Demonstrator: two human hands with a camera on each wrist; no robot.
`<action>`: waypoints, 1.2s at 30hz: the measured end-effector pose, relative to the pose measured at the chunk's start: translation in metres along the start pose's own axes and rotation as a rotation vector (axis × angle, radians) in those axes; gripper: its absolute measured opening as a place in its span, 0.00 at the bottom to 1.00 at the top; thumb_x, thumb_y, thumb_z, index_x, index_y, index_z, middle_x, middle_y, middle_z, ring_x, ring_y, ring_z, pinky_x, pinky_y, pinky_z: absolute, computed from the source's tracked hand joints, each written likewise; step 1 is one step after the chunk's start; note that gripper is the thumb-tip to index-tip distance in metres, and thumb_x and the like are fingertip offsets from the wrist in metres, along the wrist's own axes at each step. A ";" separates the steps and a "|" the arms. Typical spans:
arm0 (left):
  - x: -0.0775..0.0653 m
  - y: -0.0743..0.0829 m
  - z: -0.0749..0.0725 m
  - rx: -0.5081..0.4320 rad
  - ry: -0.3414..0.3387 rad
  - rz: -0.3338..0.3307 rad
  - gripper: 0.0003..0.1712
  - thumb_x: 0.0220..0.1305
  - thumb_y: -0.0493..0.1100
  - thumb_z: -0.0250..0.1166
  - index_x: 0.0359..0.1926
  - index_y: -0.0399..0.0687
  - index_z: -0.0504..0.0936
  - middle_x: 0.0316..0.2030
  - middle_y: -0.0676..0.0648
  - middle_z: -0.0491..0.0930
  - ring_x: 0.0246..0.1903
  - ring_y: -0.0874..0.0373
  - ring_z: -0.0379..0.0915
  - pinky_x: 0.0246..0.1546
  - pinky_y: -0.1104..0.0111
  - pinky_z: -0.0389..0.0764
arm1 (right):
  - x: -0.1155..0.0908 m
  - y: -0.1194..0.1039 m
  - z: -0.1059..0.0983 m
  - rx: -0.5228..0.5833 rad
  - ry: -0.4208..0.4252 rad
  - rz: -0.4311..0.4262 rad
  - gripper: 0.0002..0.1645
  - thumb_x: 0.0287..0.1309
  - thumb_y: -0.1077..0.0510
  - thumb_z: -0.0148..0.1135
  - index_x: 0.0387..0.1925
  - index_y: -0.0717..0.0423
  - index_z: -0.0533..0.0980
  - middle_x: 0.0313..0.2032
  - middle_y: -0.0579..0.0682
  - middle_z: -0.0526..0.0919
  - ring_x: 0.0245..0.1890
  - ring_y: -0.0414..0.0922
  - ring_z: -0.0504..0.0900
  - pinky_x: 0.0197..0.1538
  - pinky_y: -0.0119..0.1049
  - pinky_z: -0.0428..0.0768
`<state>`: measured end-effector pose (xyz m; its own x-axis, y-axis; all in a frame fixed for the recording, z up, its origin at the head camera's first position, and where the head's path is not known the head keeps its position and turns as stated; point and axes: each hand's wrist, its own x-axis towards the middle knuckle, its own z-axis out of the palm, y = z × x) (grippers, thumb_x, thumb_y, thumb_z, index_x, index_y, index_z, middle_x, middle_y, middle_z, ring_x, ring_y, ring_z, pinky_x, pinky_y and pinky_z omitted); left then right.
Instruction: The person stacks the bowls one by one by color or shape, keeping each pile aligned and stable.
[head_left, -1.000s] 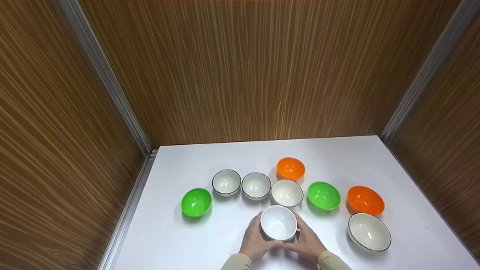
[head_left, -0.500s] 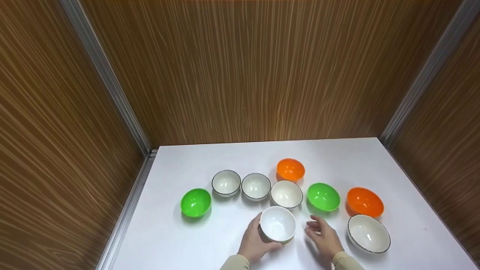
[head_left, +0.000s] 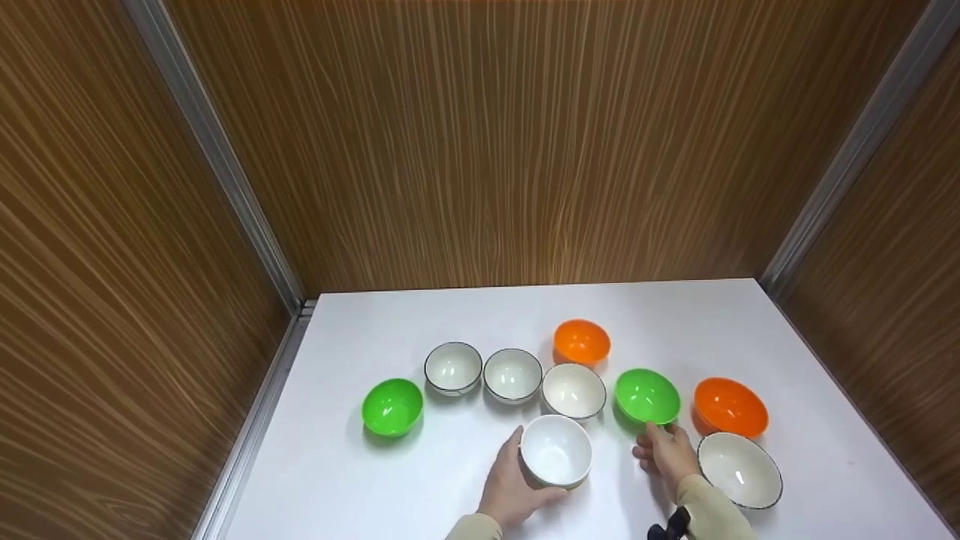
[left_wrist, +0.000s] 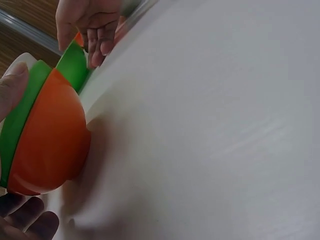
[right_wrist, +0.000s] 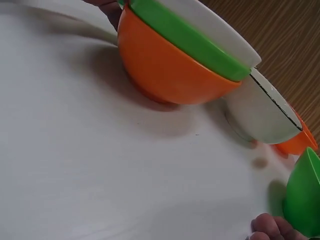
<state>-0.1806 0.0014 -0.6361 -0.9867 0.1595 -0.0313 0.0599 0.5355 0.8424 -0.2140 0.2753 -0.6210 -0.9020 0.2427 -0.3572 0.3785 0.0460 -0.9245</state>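
Note:
My left hand point(head_left: 510, 484) holds a stack of nested bowls from its left side. On top of the stack is a white bowl point(head_left: 556, 450); the left wrist view shows a green bowl point(left_wrist: 20, 122) and an orange bowl point(left_wrist: 52, 137) beneath it. The orange base is close over the table. My right hand point(head_left: 671, 454) has its fingertips right at the near rim of another green bowl point(head_left: 646, 396), which stands on the table. In the left wrist view, the fingers point(left_wrist: 102, 42) of that hand are loosely bent beside this bowl.
Several black-rimmed white bowls point(head_left: 454, 367) form a row behind the stack, with an orange bowl point(head_left: 582, 341) beyond. A third single green bowl point(head_left: 392, 406) stands left. Right are an orange bowl point(head_left: 730, 406) and a larger white bowl point(head_left: 739, 470). Wood-grain walls point(head_left: 525, 150) enclose the table.
My right hand has let go of the stack and moved right and forward to the green bowl's near rim. The left hand still holds the stack in the same place.

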 end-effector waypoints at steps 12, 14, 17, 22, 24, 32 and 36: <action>0.001 0.004 0.003 -0.019 -0.013 -0.029 0.72 0.23 0.72 0.71 0.69 0.50 0.47 0.64 0.48 0.57 0.63 0.51 0.54 0.61 0.53 0.59 | 0.014 -0.010 -0.003 0.128 -0.021 0.079 0.35 0.69 0.47 0.35 0.64 0.69 0.44 0.45 0.67 0.73 0.38 0.53 0.78 0.45 0.46 0.79; 0.001 0.003 0.004 -0.017 -0.009 -0.028 0.72 0.23 0.72 0.71 0.69 0.50 0.48 0.64 0.48 0.57 0.63 0.50 0.55 0.61 0.53 0.59 | 0.015 -0.010 -0.004 0.134 -0.023 0.078 0.35 0.69 0.49 0.35 0.65 0.70 0.43 0.44 0.67 0.73 0.38 0.54 0.79 0.46 0.46 0.79; 0.002 0.003 0.004 -0.021 -0.007 -0.029 0.71 0.24 0.70 0.72 0.69 0.50 0.48 0.64 0.48 0.57 0.62 0.50 0.55 0.62 0.53 0.59 | 0.016 -0.011 -0.004 0.140 -0.020 0.082 0.33 0.70 0.51 0.34 0.64 0.71 0.43 0.42 0.67 0.75 0.37 0.54 0.80 0.44 0.46 0.79; 0.002 0.003 0.003 -0.025 -0.006 -0.035 0.71 0.23 0.70 0.72 0.69 0.50 0.49 0.64 0.49 0.58 0.62 0.51 0.55 0.62 0.54 0.59 | 0.018 -0.012 -0.004 0.143 -0.021 0.090 0.32 0.70 0.52 0.34 0.64 0.70 0.43 0.42 0.67 0.76 0.37 0.54 0.80 0.44 0.46 0.80; 0.002 0.002 0.003 -0.027 -0.004 -0.036 0.71 0.23 0.70 0.72 0.69 0.50 0.49 0.64 0.50 0.58 0.62 0.51 0.55 0.61 0.53 0.59 | 0.019 -0.012 -0.004 0.141 -0.022 0.093 0.32 0.70 0.51 0.34 0.64 0.70 0.43 0.43 0.67 0.75 0.38 0.54 0.80 0.44 0.46 0.79; 0.003 0.000 0.003 -0.041 -0.005 -0.029 0.71 0.23 0.71 0.71 0.68 0.50 0.49 0.63 0.50 0.58 0.62 0.52 0.56 0.62 0.53 0.59 | 0.021 -0.009 -0.001 0.158 -0.014 0.067 0.30 0.69 0.53 0.34 0.63 0.70 0.44 0.40 0.65 0.77 0.36 0.52 0.80 0.42 0.44 0.80; 0.004 -0.001 0.002 -0.047 -0.018 -0.028 0.71 0.23 0.72 0.71 0.69 0.50 0.49 0.64 0.49 0.57 0.62 0.51 0.55 0.62 0.52 0.59 | 0.020 -0.011 0.001 0.180 -0.004 0.049 0.29 0.69 0.55 0.34 0.62 0.71 0.45 0.36 0.64 0.78 0.33 0.51 0.81 0.37 0.44 0.82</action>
<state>-0.1841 0.0032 -0.6381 -0.9850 0.1601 -0.0645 0.0247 0.5003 0.8655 -0.2358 0.2790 -0.6179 -0.8841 0.2364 -0.4030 0.3794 -0.1402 -0.9146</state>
